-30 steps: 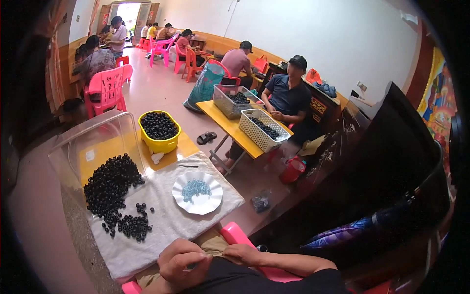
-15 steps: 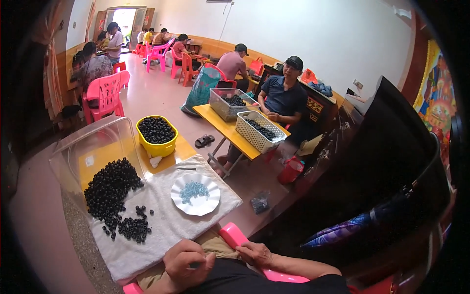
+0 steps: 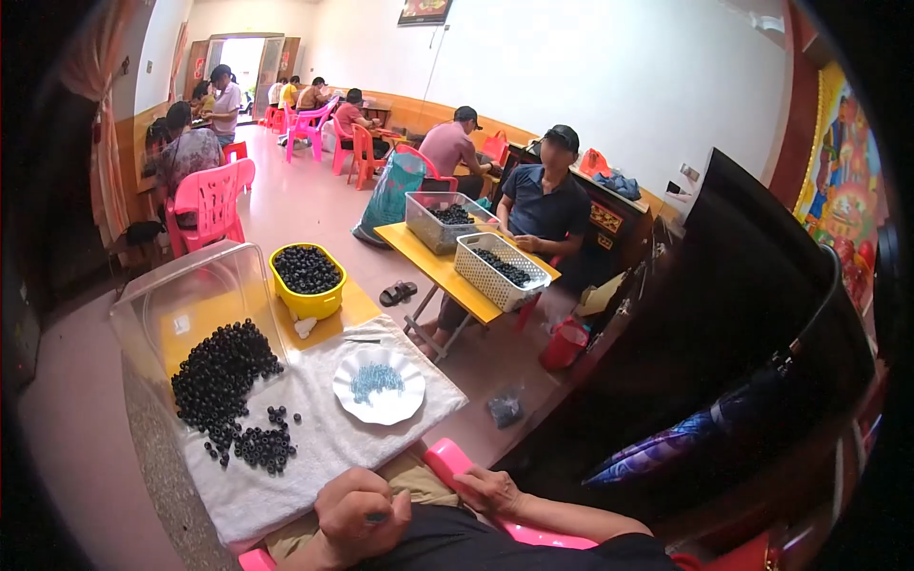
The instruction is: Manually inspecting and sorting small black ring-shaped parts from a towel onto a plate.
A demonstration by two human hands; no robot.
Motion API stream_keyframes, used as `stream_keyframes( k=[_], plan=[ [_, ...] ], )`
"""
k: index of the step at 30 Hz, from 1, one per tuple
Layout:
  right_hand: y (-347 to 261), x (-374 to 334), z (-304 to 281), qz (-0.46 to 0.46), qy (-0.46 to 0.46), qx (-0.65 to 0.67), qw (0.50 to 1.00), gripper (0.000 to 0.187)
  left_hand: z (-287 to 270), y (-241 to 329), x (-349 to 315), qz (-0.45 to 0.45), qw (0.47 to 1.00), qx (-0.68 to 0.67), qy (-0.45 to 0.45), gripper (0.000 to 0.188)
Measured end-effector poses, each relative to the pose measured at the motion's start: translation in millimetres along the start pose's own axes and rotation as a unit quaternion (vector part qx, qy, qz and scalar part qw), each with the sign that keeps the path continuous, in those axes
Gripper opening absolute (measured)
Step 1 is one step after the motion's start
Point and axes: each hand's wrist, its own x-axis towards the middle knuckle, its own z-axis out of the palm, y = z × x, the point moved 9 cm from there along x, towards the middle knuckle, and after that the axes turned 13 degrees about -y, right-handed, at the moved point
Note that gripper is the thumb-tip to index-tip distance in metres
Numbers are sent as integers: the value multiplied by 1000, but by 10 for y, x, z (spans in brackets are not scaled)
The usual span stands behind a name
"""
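Right fingers [image 3: 476, 484] half-curled on pink armrest [image 3: 446, 459]

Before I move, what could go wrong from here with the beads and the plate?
The nearest black beads could roll if bumped, since they lie loose on the white cloth. A tug on that cloth might shift the white plate and spill its small blue pieces. The left hand seems to pinch something small and blue, which could slip from its grip.
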Motion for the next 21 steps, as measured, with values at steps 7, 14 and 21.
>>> stream_keyframes(
  k=[7,14,21],
  plan=[
    [-1,36,-17,6,-5,-10,1000,38,46,-17,-28,2,1000,-10,-11,34],
    [-10,33,-8,4,3,-16,1000,37,60,-13,-36,2,1000,-23,-18,34],
    [74,15,80,38,-21,-4,999,34,75,2,-14,6,999,-27,-29,36]
  ],
)
